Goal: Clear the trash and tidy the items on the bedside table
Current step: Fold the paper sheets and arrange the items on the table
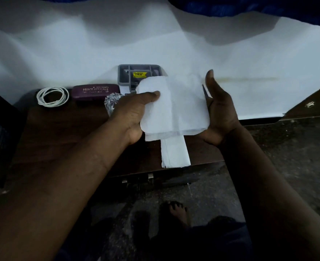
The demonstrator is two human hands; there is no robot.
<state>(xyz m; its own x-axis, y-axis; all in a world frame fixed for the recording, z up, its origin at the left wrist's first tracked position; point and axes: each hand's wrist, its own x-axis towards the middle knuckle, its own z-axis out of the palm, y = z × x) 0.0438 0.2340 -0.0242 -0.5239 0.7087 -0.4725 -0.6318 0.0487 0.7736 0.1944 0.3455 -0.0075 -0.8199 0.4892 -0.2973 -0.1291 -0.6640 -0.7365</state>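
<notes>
gathering up the white tissue (174,106) looks like the step in hand. the left hand (134,112) pinches its left edge under the thumb. the right hand (219,113) cradles the right edge with the thumb standing free; its fingers are hidden behind the paper, so i cannot tell how they lie. a loose strip (175,153) trails down toward the dark worktop (61,132) and is best folded in before lifting away, or it may tear. further back lie a crumpled clear wrapper (111,102), a purple spectacle case (95,92), a coiled white cord (52,96) and a grey tray (138,72). beyond them spreads a white bed sheet (155,44).
</notes>
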